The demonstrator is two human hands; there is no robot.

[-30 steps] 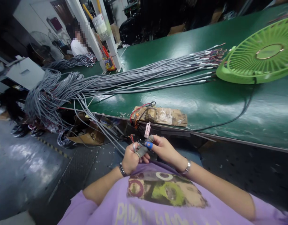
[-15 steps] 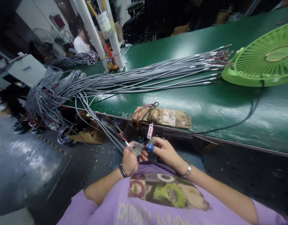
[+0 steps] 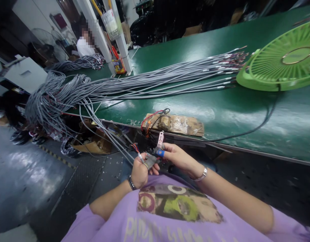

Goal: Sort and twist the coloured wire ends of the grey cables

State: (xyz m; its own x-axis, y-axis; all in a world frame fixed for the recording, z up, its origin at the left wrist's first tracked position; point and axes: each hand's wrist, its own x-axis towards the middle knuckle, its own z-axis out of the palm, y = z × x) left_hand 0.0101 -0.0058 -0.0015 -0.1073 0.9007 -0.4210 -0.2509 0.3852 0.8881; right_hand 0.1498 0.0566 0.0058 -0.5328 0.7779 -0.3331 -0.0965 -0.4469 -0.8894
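My left hand (image 3: 139, 172) is closed around the end of a grey cable (image 3: 111, 141), whose stripped coloured wires (image 3: 135, 147) stick up past my fingers. My right hand (image 3: 178, 157) meets it just in front of my chest, thumb and forefinger pinched on a small part at the cable end that I cannot name. Both hands wear grey and blue finger covers. A pink tag-like piece (image 3: 160, 138) hangs from the bench edge just above my right fingers.
A long bundle of grey cables (image 3: 155, 82) lies across the green bench (image 3: 220, 111) and spills off its left end. A worn cardboard pad with red and black wires (image 3: 173, 123) sits at the near edge. A green fan (image 3: 281, 58) lies at right. Another person sits far left.
The stripped cable end has shifted left and up from between my hands. My right hand has risen slightly toward the pink tag. The bench items stay put.
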